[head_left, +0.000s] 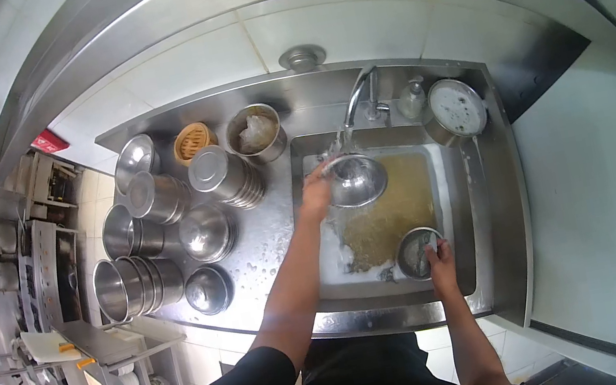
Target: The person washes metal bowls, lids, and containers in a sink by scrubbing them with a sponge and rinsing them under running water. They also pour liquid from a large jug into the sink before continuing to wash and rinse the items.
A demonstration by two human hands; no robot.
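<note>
Under the running faucet (pixel 359 97), my left hand (pixel 315 194) grips the rim of a shiny steel bowl (pixel 360 182), tilted so its hollow faces up toward me. Water falls from the spout into or onto it. At the sink's near right, my right hand (pixel 441 261) is closed on the edge of a smaller, deeper steel bowl (pixel 416 254), held low at the water's surface. Its inside looks wet. The steel sink (pixel 465 268) holds cloudy yellowish water with white foam along its sides.
Left of the sink stand stacked steel pots (pixel 167 279), lidded containers (pixel 218 171), upturned bowls (pixel 206 233), a bamboo steamer (pixel 193 140) and a pot with a clear plastic bag (pixel 258 131). A soap bottle (pixel 412 98) and a foamy pot (pixel 456 108) stand at the back right.
</note>
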